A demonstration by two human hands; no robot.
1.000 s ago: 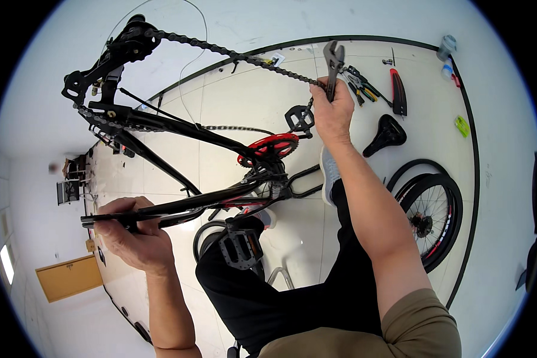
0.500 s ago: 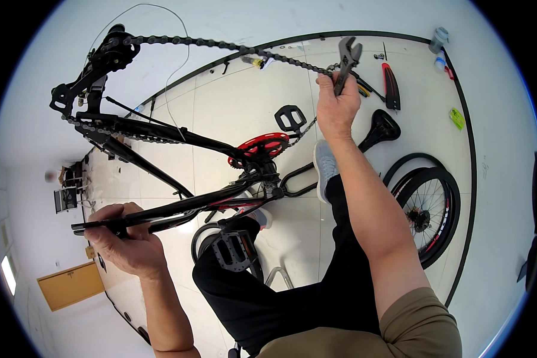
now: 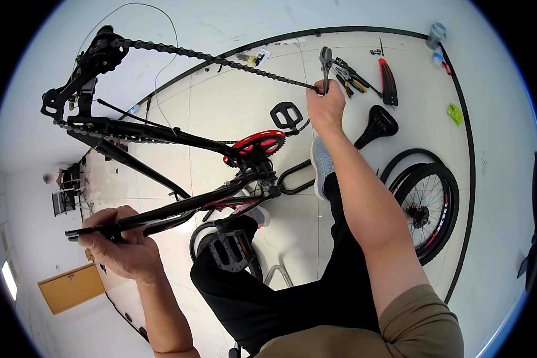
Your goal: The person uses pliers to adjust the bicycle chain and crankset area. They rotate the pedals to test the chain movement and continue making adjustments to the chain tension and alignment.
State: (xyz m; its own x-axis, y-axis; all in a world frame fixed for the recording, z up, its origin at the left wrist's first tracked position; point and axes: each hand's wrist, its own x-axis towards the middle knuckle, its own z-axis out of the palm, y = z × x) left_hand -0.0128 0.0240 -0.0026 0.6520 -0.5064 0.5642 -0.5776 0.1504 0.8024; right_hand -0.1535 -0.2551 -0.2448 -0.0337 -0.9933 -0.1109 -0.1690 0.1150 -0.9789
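My left hand [image 3: 124,253] is closed round the end of a black bicycle frame [image 3: 167,210], at the lower left. In my right hand [image 3: 327,110], an adjustable wrench [image 3: 326,58] points up and away. The same fist holds a bicycle chain [image 3: 238,65], drawn taut from the rear derailleur [image 3: 104,51] at the upper left. The chain's other run passes along the frame to the red and black chainring [image 3: 261,146]. One flat black pedal [image 3: 287,116] stands beyond the chainring; another pedal [image 3: 231,250] is over my left leg.
Pliers [image 3: 351,77], a red-black fender piece [image 3: 388,83] and a saddle [image 3: 378,126] lie on the tiled floor beyond my right hand. Wheels [image 3: 426,209] rest at the right. A thin loose cable [image 3: 176,36] loops above the frame. Bottles [image 3: 436,36] stand at the far right.
My right hand has moved left and slightly nearer with the wrench and chain, and the wrench has turned. The frame's rear end and my left hand have shifted slightly left.
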